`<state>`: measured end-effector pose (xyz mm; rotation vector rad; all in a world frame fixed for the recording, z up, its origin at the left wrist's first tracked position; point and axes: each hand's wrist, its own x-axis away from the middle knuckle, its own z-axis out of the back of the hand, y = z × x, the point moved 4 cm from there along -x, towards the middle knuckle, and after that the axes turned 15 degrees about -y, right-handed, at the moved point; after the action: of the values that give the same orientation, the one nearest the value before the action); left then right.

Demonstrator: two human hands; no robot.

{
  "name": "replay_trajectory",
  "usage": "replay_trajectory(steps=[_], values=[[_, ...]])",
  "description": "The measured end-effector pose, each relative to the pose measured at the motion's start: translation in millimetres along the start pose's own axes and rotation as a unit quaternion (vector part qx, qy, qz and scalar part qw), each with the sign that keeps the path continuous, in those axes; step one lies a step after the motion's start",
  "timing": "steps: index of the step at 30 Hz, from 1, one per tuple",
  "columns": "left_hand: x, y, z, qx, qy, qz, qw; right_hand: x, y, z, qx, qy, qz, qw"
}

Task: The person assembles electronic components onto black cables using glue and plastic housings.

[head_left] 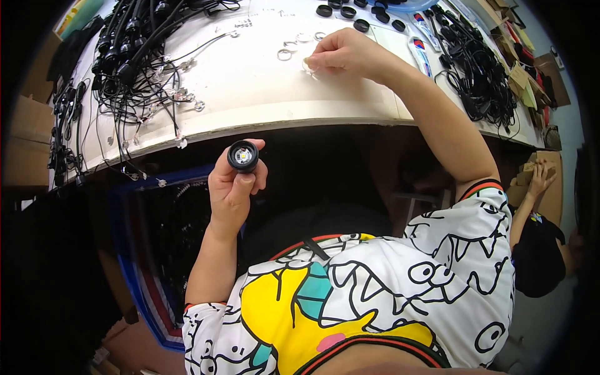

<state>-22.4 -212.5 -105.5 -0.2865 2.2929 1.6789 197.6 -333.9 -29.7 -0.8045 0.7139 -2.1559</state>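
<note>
Closest to us, filling 4 to 7 o'clock, is a white cartoon-print shirt [400, 306]. We look beyond it to the white table [262, 94], stretching across 12. On it, we find black cables [125, 69] with small bulb-like ends heaped at 10, some dangling over the near edge, and a second cable pile [478, 81] at 2. A co-worker [537, 256] appears between 3 and 4.

Between 12 and 1, we see the right hand [347, 53] above the tabletop, thumb and forefinger pinching. At 9, the left hand [231, 184] wraps its fingers around a black cylinder [242, 156], held short of the table edge, its round lit-looking face turned up to us. We spot two tubes [420, 56] near 1:30, black rings [361, 25] around 1, thin silvery rings [284, 55] near 12, and, between the right fingertips, a small pale piece [307, 65], blurred by glare.
</note>
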Motion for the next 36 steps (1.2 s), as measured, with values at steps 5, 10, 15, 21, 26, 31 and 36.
replay_trajectory(steps=[5, 10, 15, 21, 26, 31, 36], values=[[-5.3, -5.9, -0.3, -0.010, -0.001, -0.008, 1.000, 8.2, 3.3, -0.9, 0.152, 0.127, 0.059, 0.978], [-11.8, -3.3, -7.7, -0.005, -0.013, 0.011, 1.000, 13.3, 2.9, -10.9, 0.125, 0.113, 0.084, 0.982], [-13.4, -11.3, -8.0, 0.018, -0.032, 0.045, 0.998, 34.0, -27.1, -34.5, 0.011, 0.008, 0.139, 0.990], [-17.2, -18.6, -15.7, 0.009, -0.044, 0.041, 0.998, 62.8, -49.8, -58.1, 0.030, -0.054, 0.301, 0.952], [-19.3, -20.1, -23.4, -0.014, -0.053, 0.061, 0.997, 77.5, -51.9, -56.1, 0.031, -0.059, 0.285, 0.956], [-19.2, -22.4, -28.4, -0.022, -0.047, 0.104, 0.993, 84.6, -49.7, -57.6, 0.066, -0.067, 0.248, 0.964], [-21.0, -24.2, -32.0, -0.037, -0.053, 0.085, 0.994, 91.4, -54.0, -43.0, 0.097, -0.056, 0.246, 0.963]])
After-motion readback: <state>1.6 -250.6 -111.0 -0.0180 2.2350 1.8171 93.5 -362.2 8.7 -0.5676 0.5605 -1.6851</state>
